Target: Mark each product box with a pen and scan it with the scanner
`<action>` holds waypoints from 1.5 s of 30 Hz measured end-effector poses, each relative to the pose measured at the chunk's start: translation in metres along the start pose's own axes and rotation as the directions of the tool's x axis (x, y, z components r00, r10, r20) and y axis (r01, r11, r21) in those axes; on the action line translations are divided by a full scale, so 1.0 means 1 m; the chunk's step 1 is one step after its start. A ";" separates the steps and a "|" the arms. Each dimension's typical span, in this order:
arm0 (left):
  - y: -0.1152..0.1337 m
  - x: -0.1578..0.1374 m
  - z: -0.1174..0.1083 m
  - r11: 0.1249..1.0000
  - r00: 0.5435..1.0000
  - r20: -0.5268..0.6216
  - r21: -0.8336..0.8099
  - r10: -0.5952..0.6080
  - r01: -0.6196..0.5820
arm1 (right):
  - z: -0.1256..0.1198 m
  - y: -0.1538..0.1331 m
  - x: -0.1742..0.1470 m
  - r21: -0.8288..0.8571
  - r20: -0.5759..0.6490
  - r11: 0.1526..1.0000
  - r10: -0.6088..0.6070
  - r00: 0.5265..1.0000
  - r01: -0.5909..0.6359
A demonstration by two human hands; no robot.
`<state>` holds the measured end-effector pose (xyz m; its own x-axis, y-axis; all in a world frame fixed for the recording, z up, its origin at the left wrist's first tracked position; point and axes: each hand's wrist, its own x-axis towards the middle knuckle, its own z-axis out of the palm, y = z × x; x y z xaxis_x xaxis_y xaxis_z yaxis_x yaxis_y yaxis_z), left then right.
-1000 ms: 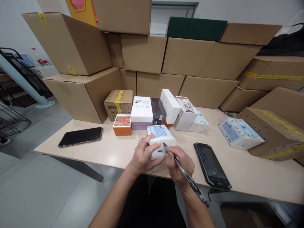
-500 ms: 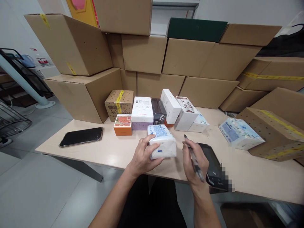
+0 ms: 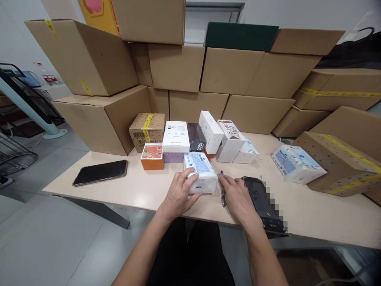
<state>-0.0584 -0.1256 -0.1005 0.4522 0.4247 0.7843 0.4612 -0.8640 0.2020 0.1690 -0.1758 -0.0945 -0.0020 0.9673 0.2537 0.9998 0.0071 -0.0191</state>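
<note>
My left hand (image 3: 181, 194) grips the near left side of a white, blue-printed soft tissue pack (image 3: 202, 167), with fingers on top and the thumb along its lower front. Just right of the pack, my right hand (image 3: 236, 194) is palm down at the tabletop. Its fingertips are closed on a dark pen (image 3: 223, 195), whose lower length points towards me; the thumb is mostly hidden. Beside that hand lies a dark handheld device (image 3: 260, 194), partly blurred out by blocks.
A black phone (image 3: 100, 172) lies at the table's left. Behind the pack stand an orange box (image 3: 152, 161), a white box (image 3: 176, 135) and several other small boxes. A blue floral tissue box (image 3: 297, 163) sits at right. Stacked cartons (image 3: 247, 113) wall off the back.
My right hand has turned palm down and moved left, bringing the pen down beside the tissue pack. The pack, in my left hand, is now lower and flatter on the table.
</note>
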 end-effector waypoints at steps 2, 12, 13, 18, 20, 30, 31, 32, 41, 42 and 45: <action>0.000 -0.002 0.000 1.000 0.999 0.035 0.010 -0.008 0.007 | -0.002 0.005 -0.013 0.032 -0.091 0.999 0.024 0.996 -0.021; 0.001 -0.005 0.000 0.999 0.987 0.153 0.008 -0.054 0.053 | 0.000 0.040 -0.090 -0.017 -0.100 0.821 0.567 0.818 -0.571; 0.002 -0.005 -0.001 0.998 0.984 0.166 -0.006 -0.065 0.067 | 0.002 0.042 -0.090 -0.011 -0.081 0.824 0.564 0.822 -0.567; 0.014 -0.016 -0.009 0.988 0.989 0.057 -0.060 -0.137 0.140 | 0.009 0.043 -0.082 0.027 -0.088 0.810 0.585 0.806 -0.585; 0.022 -0.024 -0.011 0.981 0.980 -0.103 -0.112 -0.173 0.161 | 0.012 0.041 -0.080 0.062 -0.129 0.805 0.593 0.795 -0.590; 0.057 -0.034 0.005 0.792 0.917 -0.016 -0.510 -0.399 0.335 | 0.019 -0.034 -0.107 0.525 -0.442 0.838 0.416 0.794 -0.147; 0.058 -0.034 0.007 0.785 0.912 -0.020 -0.517 -0.409 0.341 | 0.022 -0.045 -0.109 0.532 -0.471 0.841 0.389 0.792 -0.096; 0.058 -0.035 0.008 0.786 0.912 -0.028 -0.517 -0.410 0.338 | 0.024 -0.055 -0.109 0.532 -0.504 0.845 0.360 0.785 -0.046; 0.054 -0.044 0.011 0.915 0.963 -0.153 -0.373 -0.223 0.153 | 0.040 -0.091 -0.101 0.496 -0.623 0.868 0.333 0.708 0.028; 0.054 -0.044 0.011 0.924 0.966 -0.161 -0.360 -0.200 0.131 | 0.040 -0.092 -0.101 0.492 -0.629 0.870 0.331 0.704 0.030; 0.053 -0.045 0.013 0.939 0.972 -0.181 -0.334 -0.152 0.084 | 0.040 -0.093 -0.099 0.477 -0.651 0.878 0.325 0.686 0.036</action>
<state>-0.0437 -0.1869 -0.1326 0.2309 0.4946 0.8379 0.2164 -0.8657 0.4514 0.0753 -0.2618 -0.1568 0.3369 0.5002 0.7977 0.8684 0.1623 -0.4685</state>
